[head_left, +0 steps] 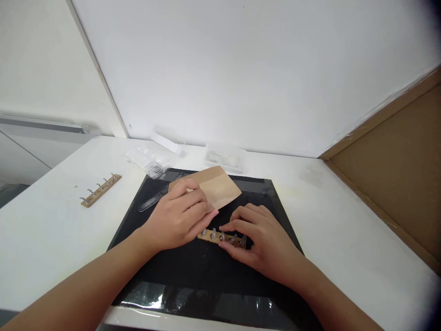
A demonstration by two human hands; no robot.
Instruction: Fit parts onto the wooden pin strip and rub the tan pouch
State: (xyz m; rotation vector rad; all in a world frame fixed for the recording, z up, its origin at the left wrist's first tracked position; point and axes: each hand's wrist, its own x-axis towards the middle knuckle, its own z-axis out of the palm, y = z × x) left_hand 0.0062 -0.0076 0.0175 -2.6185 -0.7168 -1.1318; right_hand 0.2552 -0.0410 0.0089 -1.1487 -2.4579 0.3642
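A small wooden hook rack (216, 236) with metal hooks lies on a black mat (193, 271). My left hand (179, 216) rests over its left end, fingers together and pressing down. Pinching its right end between thumb and fingers is my right hand (262, 239). A brown paper envelope (215, 186) lies on the mat just behind my left hand.
A second wooden hook rack (100, 189) lies on the white table (51, 230) to the left. Clear plastic packaging (151, 158) and a clear box (225, 158) sit near the wall. A clear plastic strip (153, 201) lies on the mat. A brown board (396, 170) stands at the right.
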